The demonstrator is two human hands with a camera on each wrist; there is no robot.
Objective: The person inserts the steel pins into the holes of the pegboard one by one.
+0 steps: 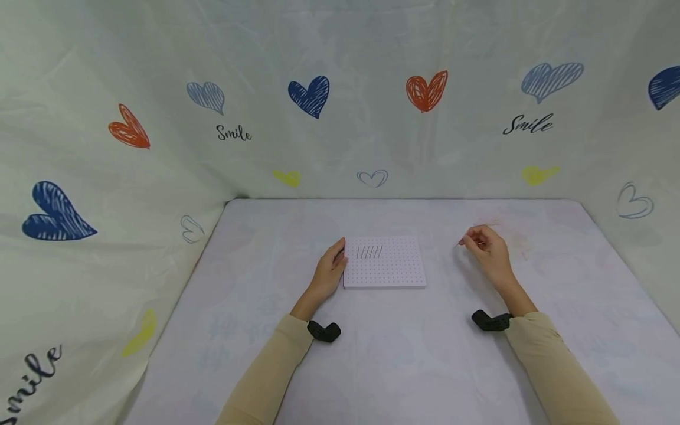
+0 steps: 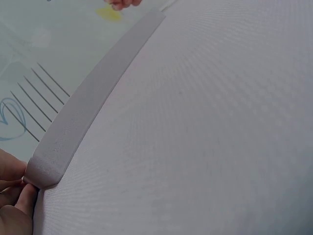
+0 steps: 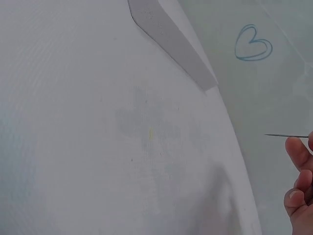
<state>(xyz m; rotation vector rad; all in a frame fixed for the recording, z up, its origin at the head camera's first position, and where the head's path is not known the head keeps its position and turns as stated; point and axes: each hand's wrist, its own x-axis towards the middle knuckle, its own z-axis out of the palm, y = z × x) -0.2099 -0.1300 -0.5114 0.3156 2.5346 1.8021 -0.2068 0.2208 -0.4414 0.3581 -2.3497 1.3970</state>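
A white board (image 1: 385, 274) with rows of small holes lies on the table. Several thin dark needles (image 1: 369, 252) stand in a row in its upper left part, and they rise above its edge in the left wrist view. My left hand (image 1: 327, 273) holds the board at its left side, thumb and fingers at the edge; the left wrist view has its fingertips (image 2: 12, 169) right at a corner. Off to the board's right, my right hand (image 1: 487, 251) is raised over the table, pinching a needle (image 3: 283, 135) between thumb and finger, its tip pointing toward the board.
The white table (image 1: 255, 354) runs back to a hanging cloth (image 1: 361, 35) printed with hearts and lettering. More cloth hangs along both sides. Dark wrist cameras (image 1: 324, 332) sit on both forearms.
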